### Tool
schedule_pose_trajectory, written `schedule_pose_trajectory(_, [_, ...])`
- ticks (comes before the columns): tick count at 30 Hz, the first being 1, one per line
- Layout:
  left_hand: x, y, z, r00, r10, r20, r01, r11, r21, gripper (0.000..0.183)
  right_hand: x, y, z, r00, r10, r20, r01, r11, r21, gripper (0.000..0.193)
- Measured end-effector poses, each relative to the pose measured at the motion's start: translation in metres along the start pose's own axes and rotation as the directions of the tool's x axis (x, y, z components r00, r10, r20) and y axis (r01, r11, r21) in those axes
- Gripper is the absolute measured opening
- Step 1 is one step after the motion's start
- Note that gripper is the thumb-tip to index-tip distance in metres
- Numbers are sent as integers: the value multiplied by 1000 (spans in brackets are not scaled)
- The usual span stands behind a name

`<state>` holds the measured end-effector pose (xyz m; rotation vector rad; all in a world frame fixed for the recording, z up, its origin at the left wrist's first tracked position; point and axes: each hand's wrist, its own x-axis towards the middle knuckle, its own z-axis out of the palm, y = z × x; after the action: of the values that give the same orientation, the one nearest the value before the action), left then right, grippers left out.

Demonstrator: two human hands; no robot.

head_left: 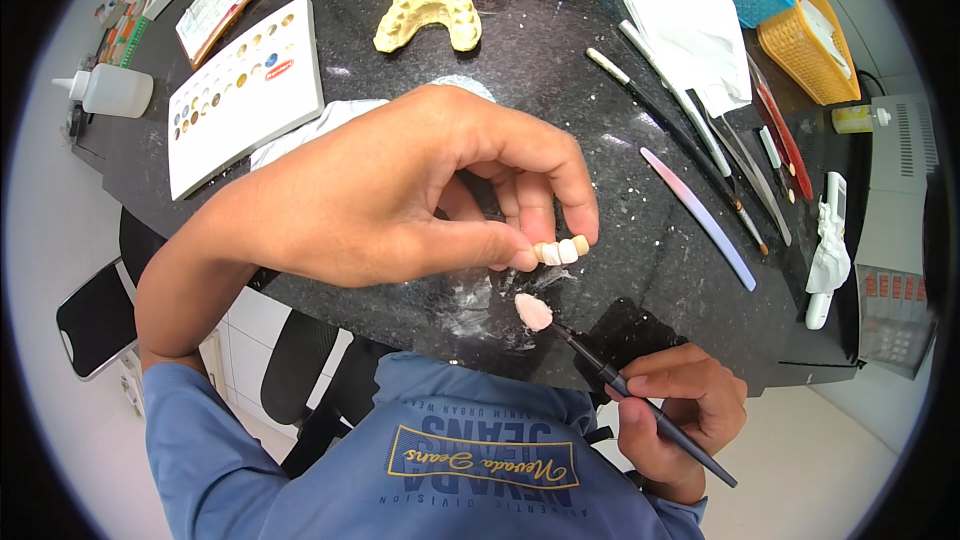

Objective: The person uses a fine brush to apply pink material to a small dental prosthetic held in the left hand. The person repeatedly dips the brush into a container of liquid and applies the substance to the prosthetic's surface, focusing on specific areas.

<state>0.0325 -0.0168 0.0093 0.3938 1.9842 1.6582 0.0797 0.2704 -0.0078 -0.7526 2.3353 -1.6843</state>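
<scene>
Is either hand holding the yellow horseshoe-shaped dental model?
No, the dental model lies on the dark tabletop, while the left hand holds a row of teeth and the right hand holds a black-handled tool.

Teeth: white, tan ends
Brush: black handle, pale pink tip
Table: black, pale specks
Cast: pale yellow
File: pink fading to lilac

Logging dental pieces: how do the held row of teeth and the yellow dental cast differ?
The row of teeth is small and short; the dental cast is larger and horseshoe-shaped. The row is white with tan ends; the cast is yellow. The left hand pinches the row; the cast rests on the worktop. Both show tooth shapes.
</scene>
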Motion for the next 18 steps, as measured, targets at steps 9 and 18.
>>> schedule_pose_trajectory(9, [-2, 1, 0, 1000, -28, -7, 28, 999, -25, 22, 2, -2, -2, 999, -8, 36, 7, 1000, 20, 23])
schedule_pose_trajectory(18, [-4, 5, -1, 996, -79, 42, 79, 997, -5, 27, -9, 3, -8, 989, -150, -20, 151, 971, 183, 36])
